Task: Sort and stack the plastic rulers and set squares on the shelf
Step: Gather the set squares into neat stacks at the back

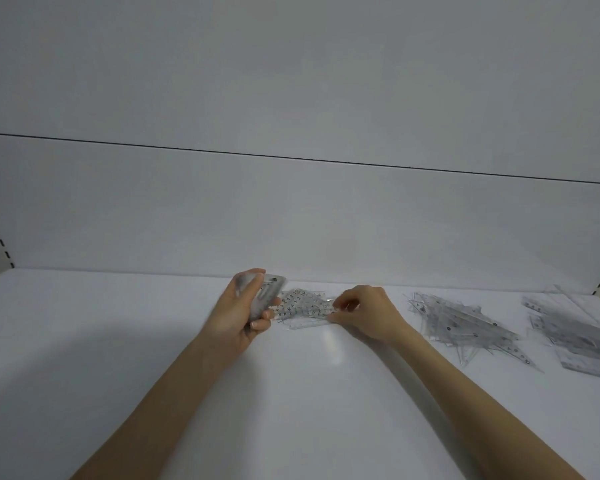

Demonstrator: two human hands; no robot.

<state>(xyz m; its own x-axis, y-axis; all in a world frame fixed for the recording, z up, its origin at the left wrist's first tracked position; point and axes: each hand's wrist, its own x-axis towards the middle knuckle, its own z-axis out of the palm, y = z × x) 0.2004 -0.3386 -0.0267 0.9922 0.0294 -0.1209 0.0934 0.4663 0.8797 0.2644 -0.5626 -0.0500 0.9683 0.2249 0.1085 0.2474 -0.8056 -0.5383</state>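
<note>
While my left hand [248, 306] grips a bundle [265, 296] of short rulers, fingers and thumb wrapped round it and its top end tilted away from me, my right hand [364, 311] is down at the loose rulers [303, 306] that lie crisscrossed on the shelf [118, 341] between my two hands. My right fingertips are curled and pinching at the right end of that little heap. The plastic is clear and the view soft, so it may be one ruler I have hold of, or two.

Well off to my right lie the set squares [465, 323] in a rough pile, and beyond them, at the edge of view, the long rulers [575, 336] in a flatter stack. So I judge the sorting by kind is largely done, and I am now gathering the short rulers into one stack.

Next I need to lift the pinched ruler free of the ones crossing it without dragging them along. Then I turn it to match the bundle and slide it in flat against the others, easing my left grip just enough to take it. The slick plastic could let the bundle fan out if I loosen too far.
</note>
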